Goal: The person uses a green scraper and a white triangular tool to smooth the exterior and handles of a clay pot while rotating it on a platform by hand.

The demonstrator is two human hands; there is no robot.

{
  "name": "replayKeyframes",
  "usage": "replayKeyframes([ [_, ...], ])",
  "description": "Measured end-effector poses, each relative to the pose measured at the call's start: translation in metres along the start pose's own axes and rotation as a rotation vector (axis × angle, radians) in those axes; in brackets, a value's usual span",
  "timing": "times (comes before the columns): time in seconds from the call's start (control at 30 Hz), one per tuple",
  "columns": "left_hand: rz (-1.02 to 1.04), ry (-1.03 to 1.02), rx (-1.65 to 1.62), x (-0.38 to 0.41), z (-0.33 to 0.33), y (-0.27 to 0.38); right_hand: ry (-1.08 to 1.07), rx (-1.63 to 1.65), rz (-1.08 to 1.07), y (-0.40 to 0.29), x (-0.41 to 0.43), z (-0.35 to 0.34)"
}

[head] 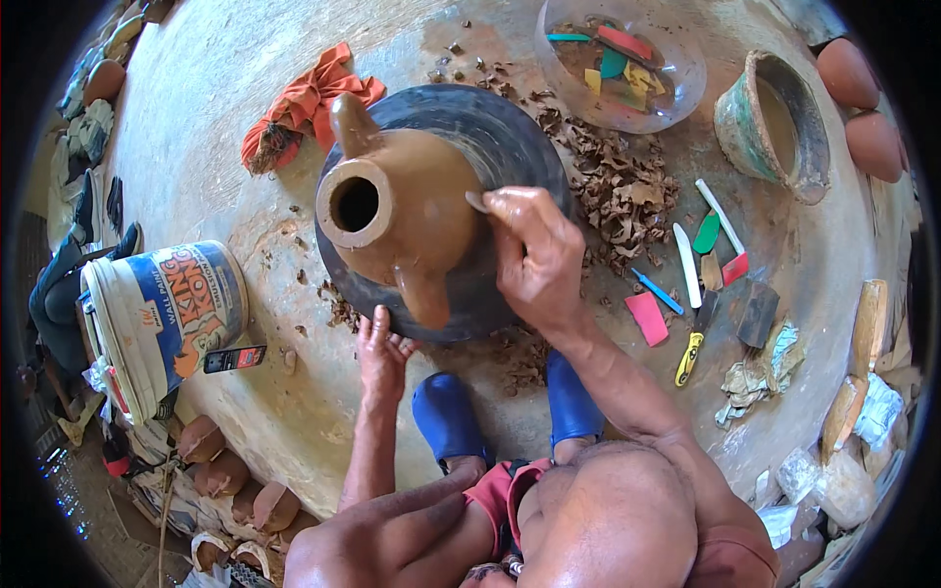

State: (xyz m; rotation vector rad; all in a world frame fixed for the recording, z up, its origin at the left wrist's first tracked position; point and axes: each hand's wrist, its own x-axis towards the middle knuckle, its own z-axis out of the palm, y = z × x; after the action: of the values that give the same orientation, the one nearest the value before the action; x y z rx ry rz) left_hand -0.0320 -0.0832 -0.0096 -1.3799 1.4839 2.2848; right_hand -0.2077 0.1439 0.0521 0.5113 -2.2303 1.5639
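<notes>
A wet brown clay vessel (430, 206) with a round open neck and two horn-like projections stands on a dark round potter's wheel (507, 140). Pinched between the thumb and fingers of my right hand (540, 253) is a small thin, pale scraping tool (476, 201), its edge at the vessel's right side. My left hand (382, 356) is at the wheel's near rim, just below the lower projection, fingers spread; nothing shows in it. Whether its fingertips press on the rim is hard to tell.
Clay shavings (625, 191) lie right of the wheel, beside a clear basin (621, 66) of coloured scrapers and a water bowl (772, 125). Nearer are a yellow-handled knife (691, 356) and a blue tool (656, 290). An orange cloth (316, 99), paint bucket (165, 323) and phone (235, 359) lie left.
</notes>
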Motion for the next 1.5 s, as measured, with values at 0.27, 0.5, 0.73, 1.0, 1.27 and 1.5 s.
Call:
replayKeyframes([
  [0.27,-0.093,-0.056,-0.02,-0.03,0.025,-0.022,-0.02,-0.027,0.081,-0.003,-0.032,-0.008],
  [0.5,-0.114,-0.08,-0.006,-0.029,0.029,-0.019,-0.219,0.061,0.485,0.028,0.037,-0.009],
  [0.73,-0.094,-0.082,0.011,-0.025,0.023,-0.02,-0.346,-0.125,0.158,-0.04,0.095,-0.019],
  [1.0,-0.111,-0.127,0.007,-0.033,0.034,-0.02,-0.295,0.244,0.295,-0.08,0.097,-0.002],
  [1.27,-0.254,-0.268,0.083,-0.034,0.043,-0.03,-0.247,-0.206,0.404,-0.03,0.109,-0.023],
  [1.5,-0.327,-0.358,0.044,-0.038,0.051,-0.046,-0.574,-0.255,0.059,-0.061,0.148,0.003],
])
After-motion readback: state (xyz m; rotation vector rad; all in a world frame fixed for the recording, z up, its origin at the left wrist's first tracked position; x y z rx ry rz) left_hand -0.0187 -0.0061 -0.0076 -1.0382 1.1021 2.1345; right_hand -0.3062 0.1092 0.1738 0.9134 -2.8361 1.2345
